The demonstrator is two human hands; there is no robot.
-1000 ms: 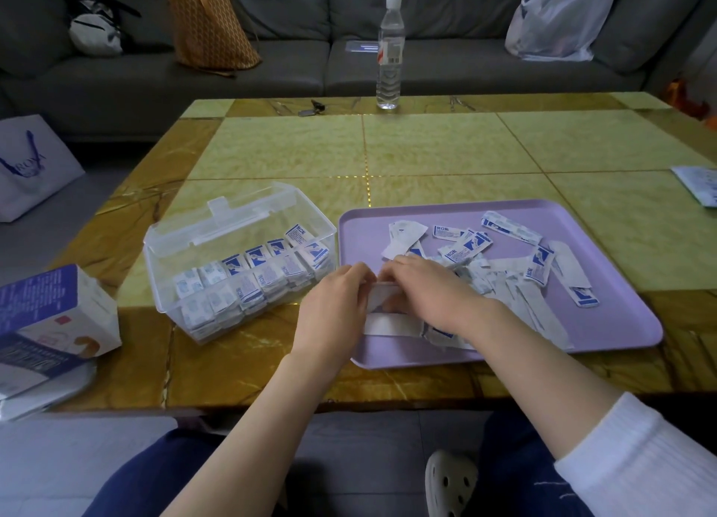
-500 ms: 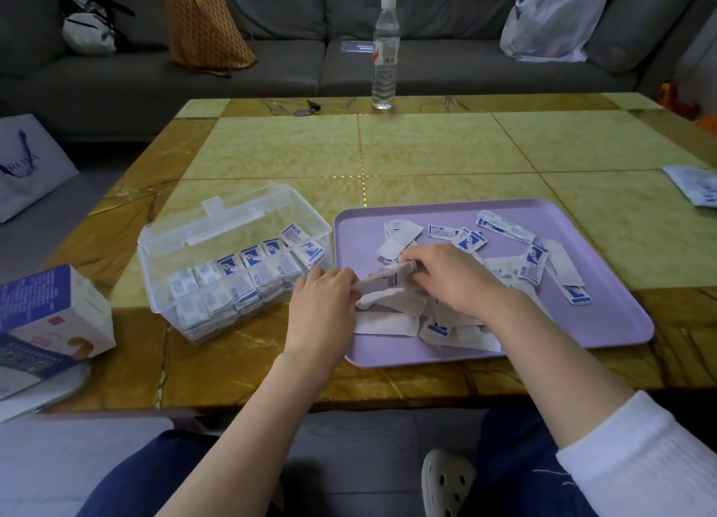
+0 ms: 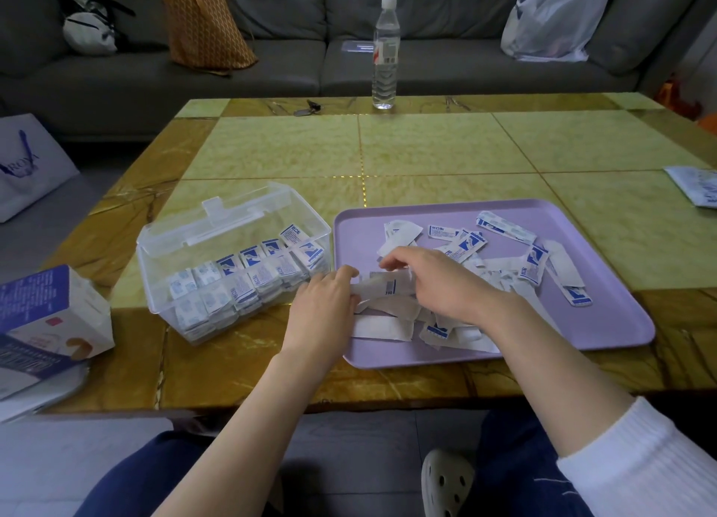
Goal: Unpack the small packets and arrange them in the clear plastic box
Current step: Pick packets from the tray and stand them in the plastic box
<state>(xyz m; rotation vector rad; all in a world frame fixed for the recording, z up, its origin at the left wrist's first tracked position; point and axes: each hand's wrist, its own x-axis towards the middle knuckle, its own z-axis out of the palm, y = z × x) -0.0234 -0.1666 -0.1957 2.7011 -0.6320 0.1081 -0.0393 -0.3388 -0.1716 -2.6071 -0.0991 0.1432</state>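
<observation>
While you are leaning in over the table (image 3: 426,147), both of your grips are meeting above the near-left part of the purple tray (image 3: 605,314). Your left grip (image 3: 324,303) is pinching the left end of a white packet strip (image 3: 384,285), fingers curled in tight on it. Your right grip (image 3: 438,283) is curling down over the other end, knuckles up, so the strip is spanning the gap between the 2 grips just above the tray. Under your hands, a pile of white wrappers (image 3: 382,328) is lying on the tray, and loose packets (image 3: 465,245) printed in blue and white are lying scattered across the tray's middle and far side.

Just left of the tray, the clear plastic box (image 3: 155,268) is sitting on the table with its lid standing open at the back. Sorted packets (image 3: 248,279) are standing on edge in rows inside it, packed against each other.

At the left edge of the table, a blue and white carton (image 3: 50,314) is lying on its side. At the far edge, a water bottle (image 3: 385,54) is standing upright in front of the grey sofa (image 3: 271,66).
</observation>
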